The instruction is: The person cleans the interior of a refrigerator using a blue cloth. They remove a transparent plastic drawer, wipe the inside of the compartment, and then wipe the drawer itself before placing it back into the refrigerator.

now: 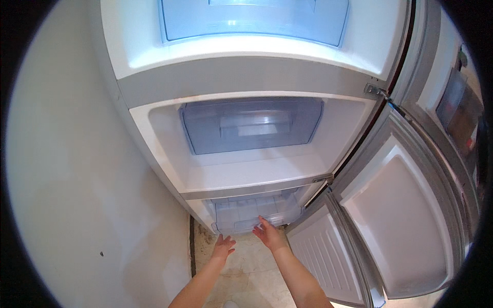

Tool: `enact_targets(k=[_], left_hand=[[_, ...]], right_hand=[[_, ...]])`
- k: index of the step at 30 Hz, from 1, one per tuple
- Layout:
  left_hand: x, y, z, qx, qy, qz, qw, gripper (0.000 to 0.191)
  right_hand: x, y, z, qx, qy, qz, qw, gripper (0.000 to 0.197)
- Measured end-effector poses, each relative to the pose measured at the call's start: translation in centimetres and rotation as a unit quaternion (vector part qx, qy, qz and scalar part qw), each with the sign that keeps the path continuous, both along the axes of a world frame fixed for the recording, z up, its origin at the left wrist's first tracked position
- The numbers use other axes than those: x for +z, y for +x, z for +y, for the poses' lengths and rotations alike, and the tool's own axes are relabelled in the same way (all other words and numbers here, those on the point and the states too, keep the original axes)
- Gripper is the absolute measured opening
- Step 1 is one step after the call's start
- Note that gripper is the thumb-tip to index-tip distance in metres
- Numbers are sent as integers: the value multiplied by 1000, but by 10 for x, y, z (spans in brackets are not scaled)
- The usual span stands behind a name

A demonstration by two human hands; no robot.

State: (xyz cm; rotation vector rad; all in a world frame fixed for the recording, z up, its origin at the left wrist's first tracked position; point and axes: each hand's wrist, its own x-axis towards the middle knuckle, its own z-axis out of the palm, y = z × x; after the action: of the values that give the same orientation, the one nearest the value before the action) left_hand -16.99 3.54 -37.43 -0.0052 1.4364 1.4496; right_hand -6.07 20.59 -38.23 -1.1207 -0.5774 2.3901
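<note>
A clear plastic drawer [246, 215] juts out of the lowest compartment of a refrigerator [246, 79]. By its front handle is my right hand [267, 233], fingers spread; whether they touch the plastic I cannot tell. Just below the drawer's left front corner, my left hand [223, 245] has its fingers apart and holds nothing. Above, a bluish translucent drawer [252, 125] sits pushed back in the middle compartment. Another blue drawer [254, 23] shows in the lit top compartment.
On the right, the lowest door [325, 254], the middle door [398, 223] and the top door [427, 82] all stand swung out on metal hinges [375, 89]. A pale wall [88, 173] runs close along the left. Below lies a stained light floor [244, 265].
</note>
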Motion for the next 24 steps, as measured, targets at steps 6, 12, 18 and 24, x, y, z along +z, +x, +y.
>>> enact_targets(k=[6,12,18,24], left_hand=[[10,-22,29,26,41,-43,998,80],[-9,-39,53,83,85,-19,993,90],[-18,-65,75,43,84,33,995,91],[-24,-67,81,11,79,40,996,89]], right_hand=[[-25,31,18,-38,-13,74,996,31],[-15,2,39,-15,37,67,997,70],[-26,-21,66,53,81,75,992,88],[-7,-26,62,67,65,13,996,82]])
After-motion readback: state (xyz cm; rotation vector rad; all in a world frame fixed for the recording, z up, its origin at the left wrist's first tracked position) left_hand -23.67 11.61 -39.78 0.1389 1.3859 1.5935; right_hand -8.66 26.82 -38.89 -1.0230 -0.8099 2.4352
